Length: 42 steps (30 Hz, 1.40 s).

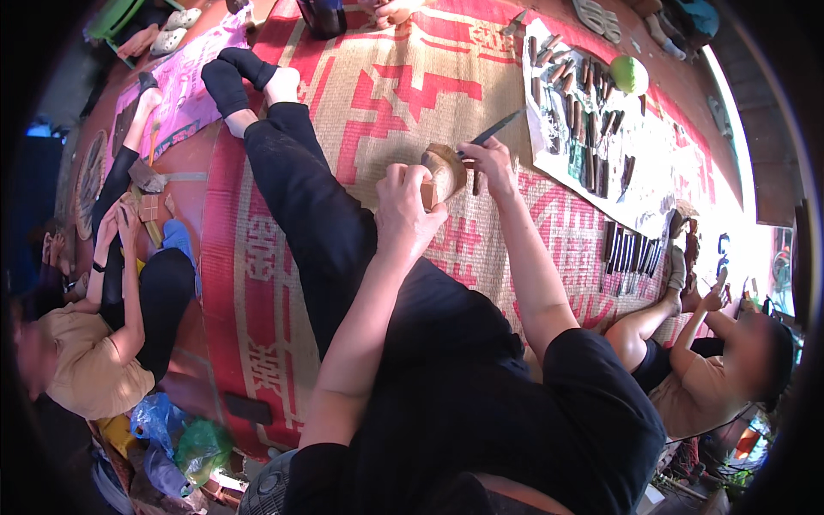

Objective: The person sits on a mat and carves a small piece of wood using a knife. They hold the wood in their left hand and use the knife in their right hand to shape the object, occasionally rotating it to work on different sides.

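Note:
My left hand [407,206] is closed around a pale brown wooden block [445,175] with a rounded, partly shaped outline, held above the woven mat between my legs. At its far right side, my right hand [491,163] pinches a dark slender tool [498,127]. The tool's long end slants up and to the right, away from the wood. Its other end lies near the block, and I cannot tell whether it touches. My fingers hide part of both things.
On the red and tan mat [378,94], a white cloth [549,154] at right bears several carving tools [584,129] and a green round fruit [629,75]. More dark tools [631,249] lie nearer. People sit at left [103,343] and right [695,378]; plastic bags [202,446] are lower left.

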### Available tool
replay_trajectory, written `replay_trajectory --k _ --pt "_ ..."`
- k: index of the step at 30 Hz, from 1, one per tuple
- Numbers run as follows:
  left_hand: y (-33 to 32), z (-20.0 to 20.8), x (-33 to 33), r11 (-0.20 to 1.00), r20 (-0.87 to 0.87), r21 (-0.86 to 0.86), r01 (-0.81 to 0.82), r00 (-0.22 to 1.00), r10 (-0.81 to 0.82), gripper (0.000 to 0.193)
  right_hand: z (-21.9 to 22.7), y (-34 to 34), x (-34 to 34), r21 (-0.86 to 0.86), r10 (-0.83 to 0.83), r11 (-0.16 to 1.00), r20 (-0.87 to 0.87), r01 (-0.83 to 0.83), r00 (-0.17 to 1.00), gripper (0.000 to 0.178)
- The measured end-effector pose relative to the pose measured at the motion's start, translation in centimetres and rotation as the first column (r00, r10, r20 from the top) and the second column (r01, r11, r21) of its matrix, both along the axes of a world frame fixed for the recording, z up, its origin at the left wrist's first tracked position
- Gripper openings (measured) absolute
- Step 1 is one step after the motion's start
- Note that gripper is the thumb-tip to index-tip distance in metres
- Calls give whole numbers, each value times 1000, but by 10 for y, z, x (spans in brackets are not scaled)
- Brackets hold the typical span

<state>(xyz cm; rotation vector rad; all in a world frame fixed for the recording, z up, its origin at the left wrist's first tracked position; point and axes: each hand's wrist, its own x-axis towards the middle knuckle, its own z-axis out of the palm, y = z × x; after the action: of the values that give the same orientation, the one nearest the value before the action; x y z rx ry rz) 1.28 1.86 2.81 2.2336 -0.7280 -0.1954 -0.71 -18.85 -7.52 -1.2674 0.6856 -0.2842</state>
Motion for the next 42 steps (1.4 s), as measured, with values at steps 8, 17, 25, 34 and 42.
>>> replay_trajectory --k 8,17,25,34,42 --pt "-1 0 -2 1000 -6 -8 6 1000 -6 42 -16 -22 4 -54 -183 982 -84 179 980 10" --pt "-1 0 -1 1000 9 -10 6 1000 -6 43 -11 1 8 62 -102 993 -18 103 995 12" --pt "0 1 0 1000 6 -8 0 1000 0 43 -1 2 7 53 -53 997 -4 53 999 16" --pt "-1 0 -1 1000 -3 -20 10 1000 -10 43 -18 -15 11 54 -133 989 -55 136 990 14" --pt "0 -2 1 1000 22 -17 24 999 -23 42 -12 6 6 22 -14 1000 -68 15 998 14"
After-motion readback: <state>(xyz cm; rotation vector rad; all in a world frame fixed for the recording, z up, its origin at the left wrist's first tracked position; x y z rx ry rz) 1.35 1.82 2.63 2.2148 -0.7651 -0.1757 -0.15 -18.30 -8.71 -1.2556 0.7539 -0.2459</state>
